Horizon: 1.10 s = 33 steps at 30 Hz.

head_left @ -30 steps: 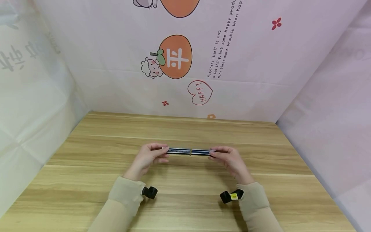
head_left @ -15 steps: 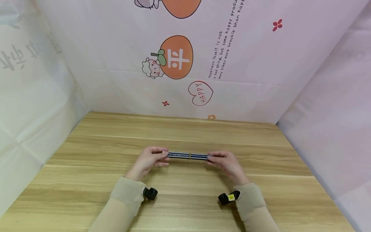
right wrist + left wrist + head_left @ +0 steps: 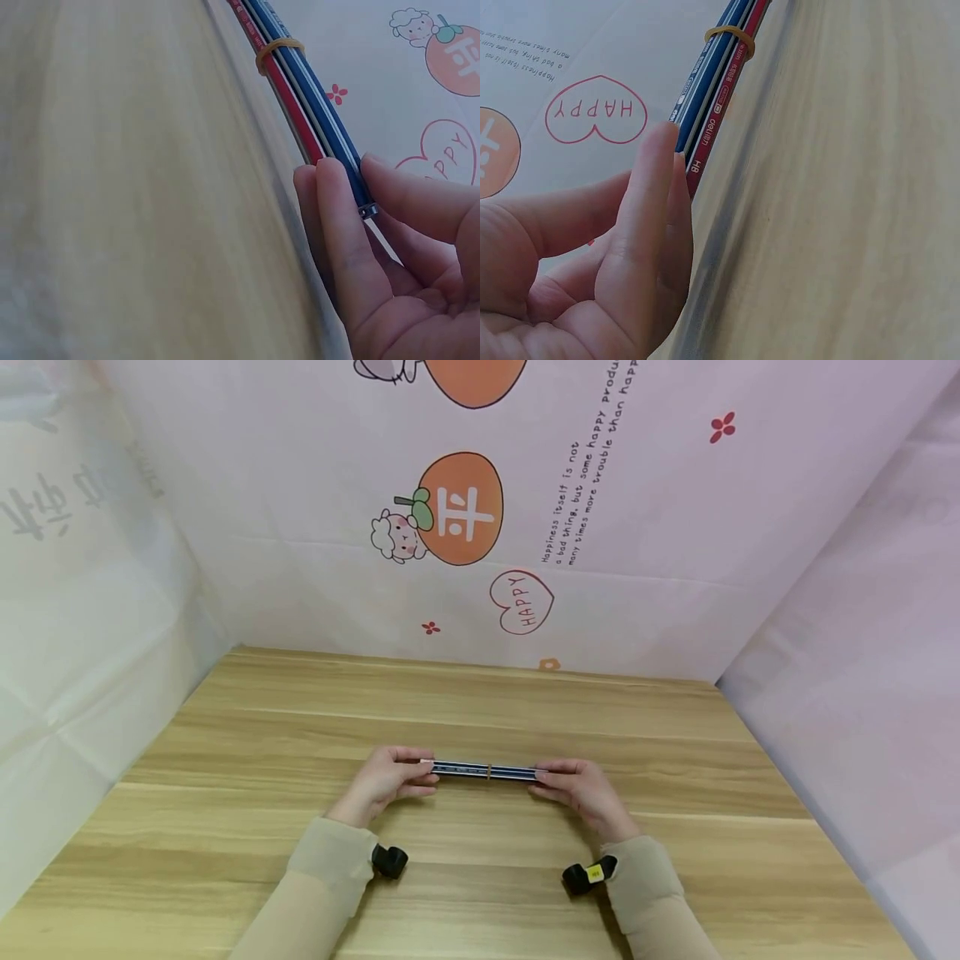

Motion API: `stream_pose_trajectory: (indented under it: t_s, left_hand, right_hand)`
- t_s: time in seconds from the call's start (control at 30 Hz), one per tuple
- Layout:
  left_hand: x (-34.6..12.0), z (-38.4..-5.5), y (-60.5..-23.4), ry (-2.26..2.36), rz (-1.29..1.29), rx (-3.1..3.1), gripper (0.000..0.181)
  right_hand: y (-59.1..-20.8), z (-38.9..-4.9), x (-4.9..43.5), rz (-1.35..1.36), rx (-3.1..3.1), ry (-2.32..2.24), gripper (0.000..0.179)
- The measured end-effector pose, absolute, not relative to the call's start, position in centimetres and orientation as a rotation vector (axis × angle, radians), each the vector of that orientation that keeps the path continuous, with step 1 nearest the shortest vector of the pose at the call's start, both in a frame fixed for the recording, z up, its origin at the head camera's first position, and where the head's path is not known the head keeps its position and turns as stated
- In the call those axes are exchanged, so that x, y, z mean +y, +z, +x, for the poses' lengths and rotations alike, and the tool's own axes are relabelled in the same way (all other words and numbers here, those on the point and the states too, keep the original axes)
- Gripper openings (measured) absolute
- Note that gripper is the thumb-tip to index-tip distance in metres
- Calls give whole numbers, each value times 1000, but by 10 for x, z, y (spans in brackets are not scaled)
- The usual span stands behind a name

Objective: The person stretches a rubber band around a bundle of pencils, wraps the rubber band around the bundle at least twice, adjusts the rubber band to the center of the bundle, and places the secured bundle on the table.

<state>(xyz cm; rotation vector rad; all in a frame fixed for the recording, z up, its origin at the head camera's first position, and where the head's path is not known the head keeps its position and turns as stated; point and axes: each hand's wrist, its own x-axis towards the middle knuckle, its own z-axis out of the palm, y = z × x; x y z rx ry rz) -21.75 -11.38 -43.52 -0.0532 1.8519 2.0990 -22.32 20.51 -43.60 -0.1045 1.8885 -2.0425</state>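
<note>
A bundle of blue and red pencils [image 3: 453,769] runs left to right between the hands in the head view. A tan rubber band [image 3: 489,772] circles it near the middle. My left hand [image 3: 381,781] pinches its left end between thumb and fingers. At the other end, my right hand [image 3: 587,789] pinches it in the same way. In the left wrist view, a red pencil [image 3: 718,105] marked HB lies beside the blue ones. The right wrist view shows a small metal end [image 3: 367,211] by the right fingers. Both tips are partly hidden by fingers.
Beneath the hands is a wood-grain table [image 3: 480,893]. A printed white cloth [image 3: 637,510] rises behind it, with more cloth [image 3: 847,693] at both sides. Small black cameras [image 3: 390,862] sit on the beige sleeve cuffs.
Both hands have brought the pencil bundle a little nearer to the person, with the right hand also shifting slightly left. The grip at both ends stays the same.
</note>
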Motion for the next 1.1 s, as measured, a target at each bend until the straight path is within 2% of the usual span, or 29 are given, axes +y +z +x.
stream_pose_trajectory:
  t_s: [0.87,1.1]
  left_hand:
    - [-112,-217,-437,2028,-96,1882,40]
    - [-122,-218,-435,2046,-129,1890,41]
  right_hand:
    - [-441,-225,210,-8,1974,-1965,41]
    - [-438,-225,219,17,2041,-1936,49]
